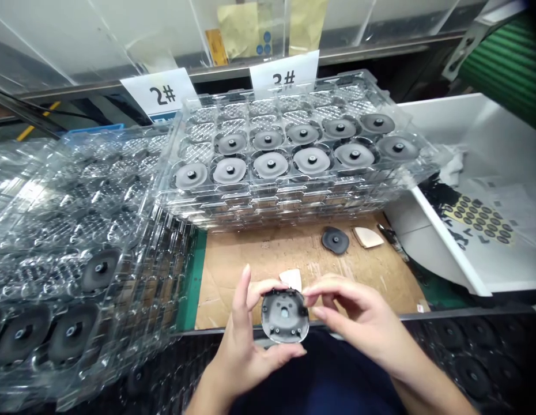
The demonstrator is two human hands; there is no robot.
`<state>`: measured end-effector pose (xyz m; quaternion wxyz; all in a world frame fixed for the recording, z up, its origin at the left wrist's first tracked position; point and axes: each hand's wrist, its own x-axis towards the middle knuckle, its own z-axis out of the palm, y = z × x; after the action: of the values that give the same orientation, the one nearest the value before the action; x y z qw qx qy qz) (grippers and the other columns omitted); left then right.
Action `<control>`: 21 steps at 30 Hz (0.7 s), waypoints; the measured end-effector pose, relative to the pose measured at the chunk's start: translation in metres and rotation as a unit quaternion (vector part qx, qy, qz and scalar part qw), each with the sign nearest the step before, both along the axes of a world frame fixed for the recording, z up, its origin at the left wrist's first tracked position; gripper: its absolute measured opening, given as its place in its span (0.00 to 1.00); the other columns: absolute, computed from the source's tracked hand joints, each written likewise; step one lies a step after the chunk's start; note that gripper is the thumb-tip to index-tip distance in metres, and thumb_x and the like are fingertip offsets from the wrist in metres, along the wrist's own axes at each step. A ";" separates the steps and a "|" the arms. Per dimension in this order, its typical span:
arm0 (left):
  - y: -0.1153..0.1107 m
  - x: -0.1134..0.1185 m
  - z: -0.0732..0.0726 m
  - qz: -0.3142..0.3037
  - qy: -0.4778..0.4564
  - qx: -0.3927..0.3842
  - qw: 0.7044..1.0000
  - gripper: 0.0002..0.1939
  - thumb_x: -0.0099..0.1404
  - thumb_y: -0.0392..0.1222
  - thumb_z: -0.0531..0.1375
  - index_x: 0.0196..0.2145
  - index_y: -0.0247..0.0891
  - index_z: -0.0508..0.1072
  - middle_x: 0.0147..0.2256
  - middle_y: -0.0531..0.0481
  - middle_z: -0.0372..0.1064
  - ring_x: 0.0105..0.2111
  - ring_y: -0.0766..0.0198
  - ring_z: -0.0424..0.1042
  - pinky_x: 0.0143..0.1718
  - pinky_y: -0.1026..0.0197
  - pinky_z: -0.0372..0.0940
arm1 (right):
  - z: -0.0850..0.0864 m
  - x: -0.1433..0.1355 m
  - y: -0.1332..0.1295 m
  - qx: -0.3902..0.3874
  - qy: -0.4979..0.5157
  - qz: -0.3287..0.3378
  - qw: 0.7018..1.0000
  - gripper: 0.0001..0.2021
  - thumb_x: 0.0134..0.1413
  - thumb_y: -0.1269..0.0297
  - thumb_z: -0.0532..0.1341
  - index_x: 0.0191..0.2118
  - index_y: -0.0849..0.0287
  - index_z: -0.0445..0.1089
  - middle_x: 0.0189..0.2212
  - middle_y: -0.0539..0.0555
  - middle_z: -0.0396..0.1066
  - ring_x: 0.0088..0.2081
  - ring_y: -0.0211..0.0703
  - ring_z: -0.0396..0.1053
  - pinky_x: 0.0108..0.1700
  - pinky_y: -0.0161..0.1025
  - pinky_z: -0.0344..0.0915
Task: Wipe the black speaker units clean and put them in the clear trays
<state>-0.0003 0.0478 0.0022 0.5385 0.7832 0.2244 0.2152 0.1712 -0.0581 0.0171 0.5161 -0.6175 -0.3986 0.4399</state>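
Left hand [246,354] grips dark part [285,324] by its rim | right hand [369,323] at its edge, grip unclear | uneven push could tip it onto cardboard [233,259]

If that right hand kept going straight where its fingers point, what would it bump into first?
Most likely the dark-grey, rounded, plastic-looking part held in the left hand. The right hand has its fingertips right at that part's edge, perhaps touching; this single view leaves depth unclear.
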 end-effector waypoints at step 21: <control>-0.009 0.003 0.003 -0.083 0.025 -0.207 0.975 0.59 0.47 0.37 0.68 0.61 0.52 0.28 0.45 0.47 0.68 0.47 0.53 0.65 0.53 0.52 0.52 | 0.004 -0.006 -0.006 -0.050 0.258 0.102 0.959 0.02 0.45 0.69 0.66 0.28 0.59 0.73 0.27 0.49 0.74 0.31 0.35 0.71 0.36 0.33 0.67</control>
<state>0.0025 0.0384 0.0050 0.6990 0.6760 0.2112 0.0989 0.1656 -0.0638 0.0207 0.5218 -0.4642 -0.2906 0.6540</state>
